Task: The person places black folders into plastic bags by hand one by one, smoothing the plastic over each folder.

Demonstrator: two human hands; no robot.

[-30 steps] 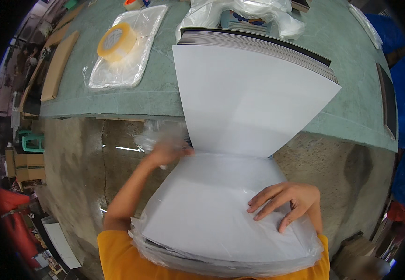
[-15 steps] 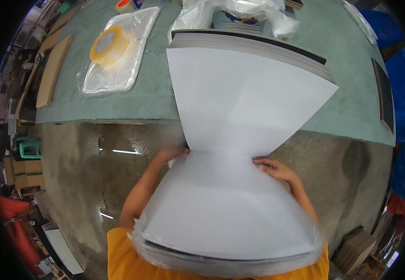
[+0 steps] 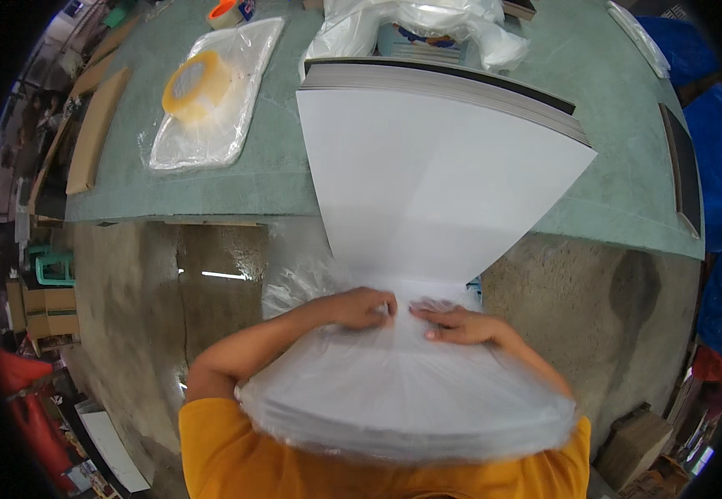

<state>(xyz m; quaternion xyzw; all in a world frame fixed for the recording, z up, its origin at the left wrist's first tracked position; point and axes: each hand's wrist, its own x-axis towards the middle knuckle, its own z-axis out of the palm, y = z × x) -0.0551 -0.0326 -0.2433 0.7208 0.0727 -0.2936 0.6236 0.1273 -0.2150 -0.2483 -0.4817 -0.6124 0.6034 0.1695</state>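
A thick stack of white sheets (image 3: 427, 175) lies with its far end on the green table (image 3: 294, 175) and its near end against my body. A clear plastic bag (image 3: 394, 391) covers the near half of the stack. My left hand (image 3: 361, 306) and my right hand (image 3: 459, 324) meet at the middle of the stack. Both pinch the bag's open edge, fingers closed on the film.
A roll of yellowish tape (image 3: 197, 83) rests on a clear plastic sleeve at the table's far left. Crumpled clear plastic (image 3: 415, 25) lies behind the stack. Wooden boards (image 3: 95, 129) sit at the left edge. Bare concrete floor (image 3: 170, 283) shows below the table.
Both hands moved to the middle of the stack and drew the plastic bag up over its near half. Earlier my right hand lay flat on the bare sheets.
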